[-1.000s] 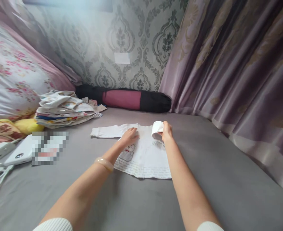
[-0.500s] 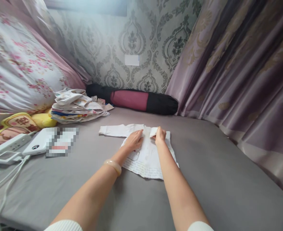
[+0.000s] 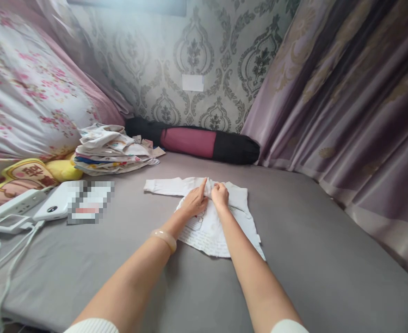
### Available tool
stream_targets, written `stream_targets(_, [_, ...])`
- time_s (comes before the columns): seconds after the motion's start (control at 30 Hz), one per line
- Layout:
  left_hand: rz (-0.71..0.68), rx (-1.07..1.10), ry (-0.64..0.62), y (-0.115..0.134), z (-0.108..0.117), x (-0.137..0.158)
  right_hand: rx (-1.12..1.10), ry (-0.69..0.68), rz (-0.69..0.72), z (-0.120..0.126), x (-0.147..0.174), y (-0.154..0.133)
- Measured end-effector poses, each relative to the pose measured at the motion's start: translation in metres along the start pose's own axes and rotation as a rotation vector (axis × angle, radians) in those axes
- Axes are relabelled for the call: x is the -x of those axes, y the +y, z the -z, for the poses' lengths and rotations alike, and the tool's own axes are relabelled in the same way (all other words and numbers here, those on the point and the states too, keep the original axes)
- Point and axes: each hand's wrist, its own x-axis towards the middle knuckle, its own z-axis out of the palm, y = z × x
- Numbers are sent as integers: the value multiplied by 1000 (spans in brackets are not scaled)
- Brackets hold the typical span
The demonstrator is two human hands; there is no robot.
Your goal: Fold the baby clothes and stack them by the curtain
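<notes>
A small white long-sleeved shirt (image 3: pixel 204 236) lies on the grey bed sheet, with lines of print near its hem and a drawing on its front. One sleeve (image 3: pixel 162 186) stretches out to the left. My left hand (image 3: pixel 196 202) rests on the chest of the shirt, index finger extended toward the collar. Close beside it, my right hand (image 3: pixel 220 194) is closed on the shirt's fabric near the collar. The right side of the shirt is folded inward, and my right hand hides the cloth it grips.
A stack of folded clothes (image 3: pixel 114 150) stands at the back left, by a black and maroon long bag (image 3: pixel 190 141) along the wall. To the left lie a power strip (image 3: pixel 15 206), a white power bank (image 3: pixel 60 199), cables and a yellow plush (image 3: pixel 63 169). Curtains hang at right.
My right hand has moved left with the shirt's fabric, toward my left hand, and the right side has folded over. My left hand has stayed on the shirt, its index finger now stretched forward.
</notes>
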Motion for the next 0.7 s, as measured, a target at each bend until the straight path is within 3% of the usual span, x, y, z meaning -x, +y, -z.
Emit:
stream_targets(0.23, [22, -121, -28, 6, 6, -1, 304, -262, 195, 7, 20, -6])
stream_targets(0.37, [33, -142, -65, 8, 4, -3, 390, -289, 271, 13, 21, 5])
stream_targets(0.7, [15, -227, -80, 4, 0, 0, 500, -328, 95, 36, 13, 42])
